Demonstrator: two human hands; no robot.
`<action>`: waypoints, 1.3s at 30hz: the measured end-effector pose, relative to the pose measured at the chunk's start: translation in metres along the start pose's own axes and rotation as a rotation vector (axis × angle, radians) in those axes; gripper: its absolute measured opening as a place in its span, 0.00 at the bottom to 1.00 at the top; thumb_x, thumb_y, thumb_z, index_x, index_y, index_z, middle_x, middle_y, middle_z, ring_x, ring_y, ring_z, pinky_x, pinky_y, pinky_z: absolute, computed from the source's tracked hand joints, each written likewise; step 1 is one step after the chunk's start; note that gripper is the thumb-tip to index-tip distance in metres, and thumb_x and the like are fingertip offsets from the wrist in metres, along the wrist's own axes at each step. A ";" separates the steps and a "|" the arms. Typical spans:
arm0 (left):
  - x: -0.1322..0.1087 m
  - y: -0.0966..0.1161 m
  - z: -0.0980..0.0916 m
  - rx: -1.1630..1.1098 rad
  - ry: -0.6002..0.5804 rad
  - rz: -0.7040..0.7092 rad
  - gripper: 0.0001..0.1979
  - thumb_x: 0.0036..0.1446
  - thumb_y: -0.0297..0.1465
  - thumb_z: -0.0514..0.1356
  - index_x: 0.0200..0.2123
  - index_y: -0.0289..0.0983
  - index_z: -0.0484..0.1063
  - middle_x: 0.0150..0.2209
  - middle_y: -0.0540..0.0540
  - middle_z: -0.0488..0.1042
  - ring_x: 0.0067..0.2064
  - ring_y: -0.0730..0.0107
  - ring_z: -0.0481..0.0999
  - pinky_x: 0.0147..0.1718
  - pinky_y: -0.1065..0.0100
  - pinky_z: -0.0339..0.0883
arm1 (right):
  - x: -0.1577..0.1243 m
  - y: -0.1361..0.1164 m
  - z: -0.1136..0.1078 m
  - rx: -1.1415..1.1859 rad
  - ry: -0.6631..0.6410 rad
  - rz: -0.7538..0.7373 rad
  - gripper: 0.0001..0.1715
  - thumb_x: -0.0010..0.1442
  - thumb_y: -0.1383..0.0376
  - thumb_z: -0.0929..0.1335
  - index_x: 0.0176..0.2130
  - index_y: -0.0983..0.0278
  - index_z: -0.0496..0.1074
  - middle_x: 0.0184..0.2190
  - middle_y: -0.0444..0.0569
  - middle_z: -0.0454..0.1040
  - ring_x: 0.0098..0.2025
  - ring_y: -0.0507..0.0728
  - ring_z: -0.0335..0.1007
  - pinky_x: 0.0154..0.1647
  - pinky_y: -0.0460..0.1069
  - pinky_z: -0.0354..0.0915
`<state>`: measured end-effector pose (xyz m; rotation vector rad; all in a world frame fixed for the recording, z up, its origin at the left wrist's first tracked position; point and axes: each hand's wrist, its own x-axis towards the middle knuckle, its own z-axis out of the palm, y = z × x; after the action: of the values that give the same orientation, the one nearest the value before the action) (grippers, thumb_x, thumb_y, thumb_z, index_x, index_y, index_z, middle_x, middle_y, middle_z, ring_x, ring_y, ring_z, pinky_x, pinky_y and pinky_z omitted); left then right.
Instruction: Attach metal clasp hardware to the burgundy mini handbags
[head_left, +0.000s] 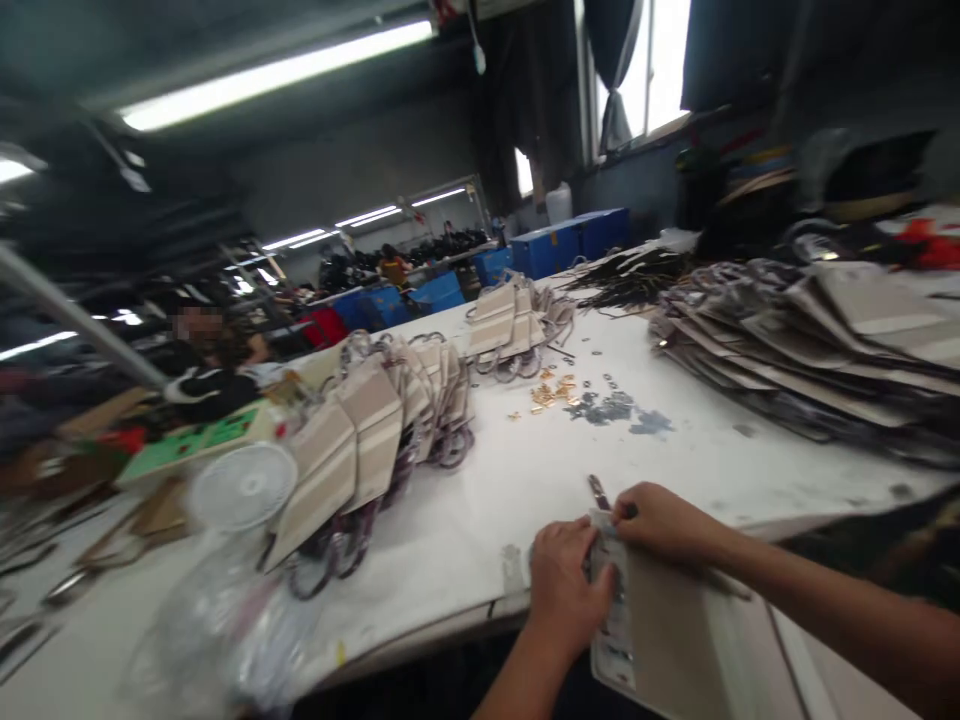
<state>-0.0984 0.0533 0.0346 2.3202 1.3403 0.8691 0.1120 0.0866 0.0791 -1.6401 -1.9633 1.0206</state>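
Note:
My left hand (pixel 566 590) and my right hand (pixel 664 522) meet at the near edge of a white table (pixel 480 500). Both have curled fingers pinching the top of a flat beige bag piece (pixel 690 630) that hangs over the table edge toward me. A pale printed strip (pixel 611 630) runs down its left side under my left hand. A thin dark tool (pixel 598 490) lies on the table just beyond my fingers.
Beige bags with chain handles are stacked at left (pixel 375 430), centre back (pixel 510 320) and right (pixel 810 340). Small gold fittings (pixel 551 390) and dark bits (pixel 611 410) lie mid-table. A white fan (pixel 241 487) stands left. A seated person (pixel 202 360) is behind it. Blue crates (pixel 570 245) line the back.

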 end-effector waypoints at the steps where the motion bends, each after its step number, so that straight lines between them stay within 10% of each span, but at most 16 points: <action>1: -0.002 -0.001 0.001 -0.016 0.009 -0.014 0.22 0.50 0.32 0.68 0.51 0.42 0.80 0.55 0.42 0.81 0.54 0.50 0.78 0.59 0.45 0.68 | 0.002 0.004 0.003 -0.012 -0.011 -0.024 0.11 0.52 0.68 0.68 0.29 0.62 0.82 0.29 0.48 0.82 0.34 0.59 0.76 0.35 0.47 0.62; 39: -0.018 -0.012 0.017 -0.044 0.028 -0.057 0.25 0.48 0.40 0.68 0.51 0.45 0.80 0.54 0.45 0.81 0.54 0.51 0.78 0.57 0.48 0.66 | 0.016 0.031 0.029 -0.006 -0.007 -0.030 0.13 0.52 0.57 0.68 0.24 0.62 0.77 0.26 0.53 0.81 0.35 0.67 0.77 0.33 0.53 0.61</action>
<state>-0.1019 0.0442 0.0091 2.2332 1.3776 0.9068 0.1091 0.0955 0.0345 -1.6073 -1.9910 1.0114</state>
